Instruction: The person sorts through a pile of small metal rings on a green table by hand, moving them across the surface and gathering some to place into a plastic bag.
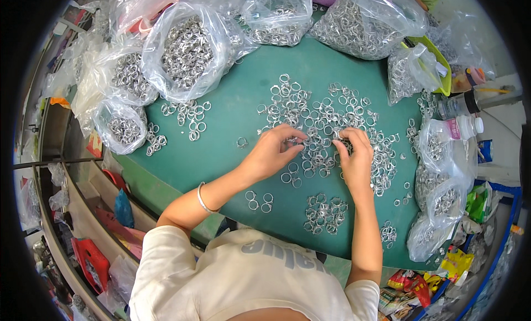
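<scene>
Many silver metal rings (319,125) lie loosely spread over the green tabletop (232,116). At the left side of this spread is my left hand (275,149), fingers curled and thumb bent in toward them; what the tips hold, if anything, is too small to make out. Opposite it, my right hand (356,152) curls over the rings with thumb and forefinger close together, its grip also unclear. Nearer my body sit a compact pile of rings (325,213) and a small group of rings (259,201). A single ring (241,142) lies left of my left hand.
Clear plastic bags full of rings line the table, including a large open bag (187,52) and a bulging bag (357,25) at the back. More bags (437,196) stand along the right edge, near a yellow-green tray (440,63) and a plastic bottle (463,127). Shelves (88,193) flank the left.
</scene>
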Tool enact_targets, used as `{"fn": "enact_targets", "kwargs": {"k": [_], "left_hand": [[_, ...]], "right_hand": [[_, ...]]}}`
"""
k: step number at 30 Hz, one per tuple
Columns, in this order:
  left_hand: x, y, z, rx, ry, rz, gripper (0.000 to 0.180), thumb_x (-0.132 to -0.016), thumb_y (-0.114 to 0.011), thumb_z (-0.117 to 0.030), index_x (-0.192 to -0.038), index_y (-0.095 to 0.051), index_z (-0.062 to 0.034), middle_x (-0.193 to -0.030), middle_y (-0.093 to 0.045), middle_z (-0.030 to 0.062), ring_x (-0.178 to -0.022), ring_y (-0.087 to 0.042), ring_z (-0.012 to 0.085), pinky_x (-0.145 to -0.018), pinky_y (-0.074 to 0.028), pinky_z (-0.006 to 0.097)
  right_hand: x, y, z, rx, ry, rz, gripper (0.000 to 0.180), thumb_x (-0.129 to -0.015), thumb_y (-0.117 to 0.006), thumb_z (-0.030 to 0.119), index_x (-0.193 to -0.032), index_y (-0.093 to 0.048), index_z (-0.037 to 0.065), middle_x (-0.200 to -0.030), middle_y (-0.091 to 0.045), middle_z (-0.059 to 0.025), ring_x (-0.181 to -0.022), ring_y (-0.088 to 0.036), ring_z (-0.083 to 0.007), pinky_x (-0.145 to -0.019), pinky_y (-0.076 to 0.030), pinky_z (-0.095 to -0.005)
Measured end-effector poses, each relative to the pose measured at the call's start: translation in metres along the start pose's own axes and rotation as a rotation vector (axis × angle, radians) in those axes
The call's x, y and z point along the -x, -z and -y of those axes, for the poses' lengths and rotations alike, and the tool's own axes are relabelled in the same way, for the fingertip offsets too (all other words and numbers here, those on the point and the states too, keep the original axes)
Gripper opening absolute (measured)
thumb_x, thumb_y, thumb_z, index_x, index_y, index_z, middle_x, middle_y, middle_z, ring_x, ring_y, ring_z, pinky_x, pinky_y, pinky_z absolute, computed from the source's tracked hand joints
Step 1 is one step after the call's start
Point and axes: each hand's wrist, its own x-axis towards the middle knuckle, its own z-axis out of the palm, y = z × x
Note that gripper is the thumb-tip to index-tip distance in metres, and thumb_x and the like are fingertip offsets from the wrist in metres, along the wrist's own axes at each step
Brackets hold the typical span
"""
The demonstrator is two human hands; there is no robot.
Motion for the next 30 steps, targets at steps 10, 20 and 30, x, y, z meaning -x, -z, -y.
{"fn": "enact_targets", "kwargs": {"k": [10, 20, 30], "left_hand": [[-0.019, -0.034, 0.002, 0.562, 0.182, 0.167, 0.026, -0.085, -0.072, -0.012, -0.106, -0.066, 0.0028, -0.075, -0.064, -0.0012, -0.066, -0.053, 0.0020, -0.058, -0.043, 0.018], [0.003, -0.023, 0.002, 0.120, -0.046, -0.099, 0.027, -0.087, -0.067, -0.008, -0.113, -0.065, -0.0013, -0.087, -0.067, 0.0007, -0.064, -0.050, 0.0042, -0.054, -0.043, 0.023], [0.024, -0.035, -0.001, 0.531, 0.255, 0.325, 0.040, -0.088, -0.054, 0.005, -0.127, -0.052, -0.0012, -0.105, -0.060, 0.0098, -0.085, -0.059, 0.0159, -0.073, -0.051, 0.027]], "right_hand": [[0.011, 0.018, 0.027, -0.200, 0.028, 0.123, 0.018, -0.071, -0.069, -0.006, -0.088, -0.066, 0.000, -0.087, -0.064, -0.0098, -0.081, -0.059, -0.0259, -0.075, -0.046, -0.0353], [0.031, 0.035, 0.034, -0.166, -0.244, -0.096, 0.006, -0.080, -0.064, -0.002, -0.086, -0.063, -0.001, -0.089, -0.063, -0.0121, -0.078, -0.058, -0.0272, -0.072, -0.046, -0.0344], [0.056, 0.045, 0.050, 0.050, 0.049, 0.111, 0.015, -0.073, -0.071, 0.001, -0.088, -0.066, 0.003, -0.091, -0.061, -0.0082, -0.086, -0.056, -0.0256, -0.076, -0.041, -0.0366]]}}
